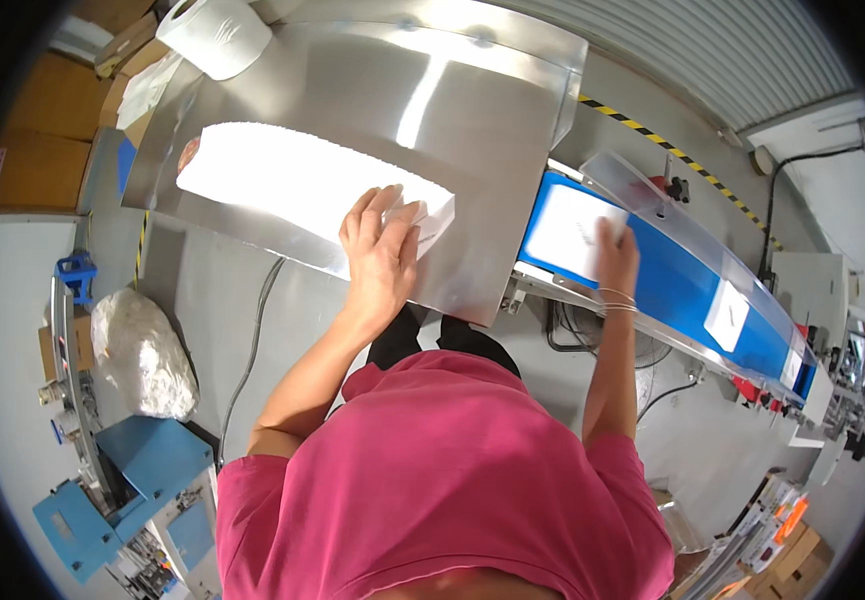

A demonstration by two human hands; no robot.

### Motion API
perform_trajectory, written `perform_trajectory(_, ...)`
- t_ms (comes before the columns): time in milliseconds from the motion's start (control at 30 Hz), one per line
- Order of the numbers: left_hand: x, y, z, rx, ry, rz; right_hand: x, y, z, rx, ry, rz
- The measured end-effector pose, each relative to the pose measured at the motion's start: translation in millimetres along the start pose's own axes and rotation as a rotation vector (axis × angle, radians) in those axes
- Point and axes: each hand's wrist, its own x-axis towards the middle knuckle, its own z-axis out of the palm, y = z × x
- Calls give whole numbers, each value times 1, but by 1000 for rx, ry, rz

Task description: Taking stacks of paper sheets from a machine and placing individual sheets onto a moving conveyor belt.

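A long row of thin white rectangular packets (292, 185) lies packed together on a steel table (482, 120). At the row's right end my left hand (382, 240) has its fingers bent over the end packets, gripping them. My right hand (618, 260), somewhat blurred, pinches the right edge of a white packet (564, 230) at the near end of a blue conveyor belt (657, 265). Farther down the belt lie another white packet (726, 315) and one more (791, 368) near its far end.
A white roll (214, 38) stands at the table's far left corner. A clear plastic guard (642, 185) runs along the belt's far side. On the floor at left sit a plastic-wrapped bundle (142, 355) and a dark cable (252, 345). Cardboard boxes (47, 130) stand farther left.
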Motion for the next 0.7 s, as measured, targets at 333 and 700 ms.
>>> perform_trajectory(333,0,-2,0,-45,1,47,-18,-86,20,-123,-413,-408)
perform_trajectory(700,3,-12,-5,49,-18,-38,-28,-63,88,272,-757,-183)
